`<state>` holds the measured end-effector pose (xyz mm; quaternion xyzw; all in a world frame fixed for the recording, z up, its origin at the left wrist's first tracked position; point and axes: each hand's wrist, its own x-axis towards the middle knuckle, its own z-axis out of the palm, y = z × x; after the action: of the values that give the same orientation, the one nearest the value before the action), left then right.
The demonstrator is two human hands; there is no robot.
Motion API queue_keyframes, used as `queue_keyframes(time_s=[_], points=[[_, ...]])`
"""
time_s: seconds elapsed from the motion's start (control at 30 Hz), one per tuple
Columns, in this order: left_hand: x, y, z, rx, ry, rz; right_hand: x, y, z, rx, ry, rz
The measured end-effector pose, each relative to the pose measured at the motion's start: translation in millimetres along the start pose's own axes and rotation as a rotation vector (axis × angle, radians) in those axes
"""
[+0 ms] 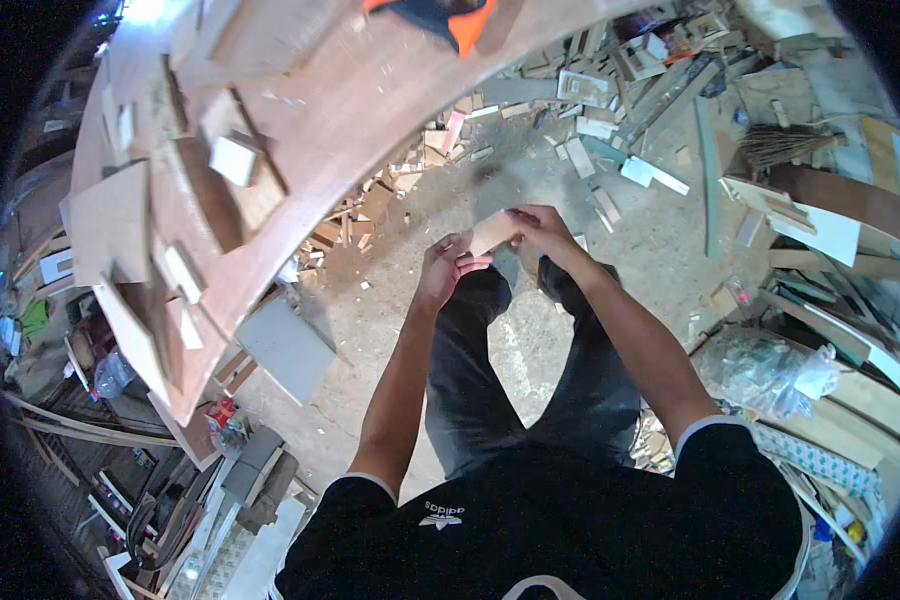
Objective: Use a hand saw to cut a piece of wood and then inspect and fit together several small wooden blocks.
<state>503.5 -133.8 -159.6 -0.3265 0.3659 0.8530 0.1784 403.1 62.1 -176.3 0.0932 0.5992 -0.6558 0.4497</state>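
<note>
A small flat piece of light brown wood (490, 233) is held between my two hands, above my knees. My left hand (444, 268) grips its left end, with the fingers beneath and the thumb on top. At the opposite end, my right hand (544, 232) pinches the wood by its upper right corner. Both forearms reach forward from my short black sleeves. The undersides of the fingers are partly hidden by the piece.
A wooden table (340, 110) at the upper left bears several boards and blocks, plus a black and orange item (440, 18). Offcuts (370, 205) lie heaped below its edge. Scrap boards (820, 230) and a clear plastic bag (770, 370) crowd the right; a grey panel (288, 347) leans left.
</note>
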Motion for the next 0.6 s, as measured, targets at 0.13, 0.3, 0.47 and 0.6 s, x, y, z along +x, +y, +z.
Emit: queue_keyframes(time_s=[0.13, 0.3, 0.47, 0.6], points=[[-83.7, 89.5, 101.5, 0.128, -0.001, 0.06, -108.3, -106.7, 10.9, -0.055, -0.005, -0.163], [-142.6, 156.2, 183.6, 0.372, -0.124, 0.154, -201.3, -224.6, 21.5, -0.148, -0.04, -0.223], [-175.1, 205.1, 231.5, 0.675, -0.195, 0.242, -223.7, -306.0, 29.4, -0.442, -0.002, -0.492], [-186.8, 223.5, 244.1, 0.618, -0.167, 0.359, -227.2, -349.7, 52.1, -0.102, -0.063, -0.363]])
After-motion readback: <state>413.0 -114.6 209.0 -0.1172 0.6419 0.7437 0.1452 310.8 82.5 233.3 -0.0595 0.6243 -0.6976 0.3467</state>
